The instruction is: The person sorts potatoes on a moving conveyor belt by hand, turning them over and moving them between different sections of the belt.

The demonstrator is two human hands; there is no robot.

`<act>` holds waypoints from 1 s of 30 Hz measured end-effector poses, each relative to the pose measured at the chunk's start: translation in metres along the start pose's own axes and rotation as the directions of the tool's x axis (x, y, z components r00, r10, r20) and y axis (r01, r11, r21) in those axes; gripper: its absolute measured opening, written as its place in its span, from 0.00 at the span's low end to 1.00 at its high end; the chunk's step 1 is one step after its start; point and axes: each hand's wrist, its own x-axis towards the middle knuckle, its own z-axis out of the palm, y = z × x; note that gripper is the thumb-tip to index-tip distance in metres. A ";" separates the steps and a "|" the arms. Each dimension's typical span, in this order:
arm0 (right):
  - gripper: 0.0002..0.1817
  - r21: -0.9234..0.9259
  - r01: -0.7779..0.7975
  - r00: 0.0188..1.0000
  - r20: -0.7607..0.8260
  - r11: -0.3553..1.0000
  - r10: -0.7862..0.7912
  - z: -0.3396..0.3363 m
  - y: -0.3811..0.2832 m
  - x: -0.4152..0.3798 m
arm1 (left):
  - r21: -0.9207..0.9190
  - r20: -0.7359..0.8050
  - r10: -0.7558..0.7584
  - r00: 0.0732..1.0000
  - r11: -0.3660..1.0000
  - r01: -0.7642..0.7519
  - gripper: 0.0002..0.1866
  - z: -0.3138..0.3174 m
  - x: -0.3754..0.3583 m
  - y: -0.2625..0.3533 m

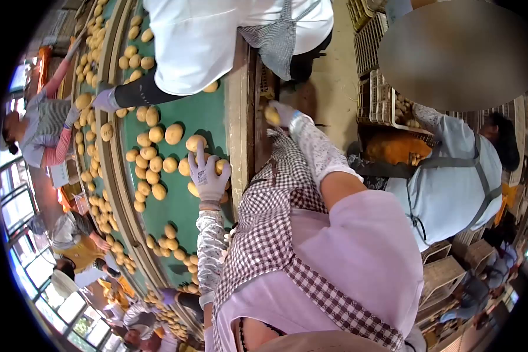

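My left hand point(208, 179), in a pale glove, reaches over the green conveyor belt point(185, 111) with fingers spread. Its long fingers point at one potato point(195, 142), and another potato point(222, 166) sits between a finger and the thumb. More potatoes point(152, 163) lie loose on the belt to the left of the hand. Beyond the belt's wooden edge, my right hand point(284, 114), also gloved, is closed around a potato point(271, 115) in front of my checkered apron. Lacy sleeves cover both forearms.
A co-worker in white point(193, 41) leans over the belt ahead, a gloved hand point(105, 100) on it. Wooden rails point(114, 129) separate a second potato lane. Another person point(452, 176) bends by plastic crates point(381, 102) on my right. More workers stand across the belt.
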 end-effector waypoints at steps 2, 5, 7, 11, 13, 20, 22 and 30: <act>0.30 0.039 -0.045 0.998 -0.049 0.998 0.047 0.016 -0.019 0.052 | -0.044 -0.022 -0.009 1.000 0.999 0.008 0.15 -0.004 -0.015 0.011; 0.27 -0.428 0.208 0.974 0.176 0.880 -0.145 0.001 -0.042 0.076 | -0.009 -0.064 -0.133 0.989 0.991 0.133 0.16 -0.016 -0.038 0.026; 0.26 -0.576 0.441 0.886 0.403 0.688 -0.231 -0.023 -0.046 0.052 | -0.003 -0.200 -0.118 0.973 0.993 0.120 0.17 -0.009 -0.059 0.020; 0.27 0.057 -0.399 0.460 0.876 0.915 0.146 -0.124 -0.192 -0.027 | -0.016 -0.252 -0.252 0.934 0.966 0.256 0.23 -0.014 -0.098 0.018; 0.24 0.370 -0.452 0.584 0.810 0.811 -0.044 -0.117 -0.237 -0.029 | -0.019 -0.242 -0.283 0.928 0.958 0.287 0.21 -0.017 -0.105 0.017; 0.22 0.520 0.155 0.899 0.278 0.840 -0.338 0.094 -0.303 0.030 | 0.057 -0.211 -0.330 0.920 0.936 0.348 0.21 0.002 -0.154 -0.008; 0.22 0.553 0.142 0.845 0.365 0.821 -0.392 0.141 -0.329 0.019 | -0.027 -0.266 -0.425 0.865 0.901 0.434 0.21 -0.005 -0.181 -0.016; 0.25 0.633 0.269 0.295 0.663 0.726 -0.688 0.319 -0.407 -0.173 | -0.075 -0.310 -0.782 0.542 0.588 0.805 0.19 -0.031 -0.387 -0.063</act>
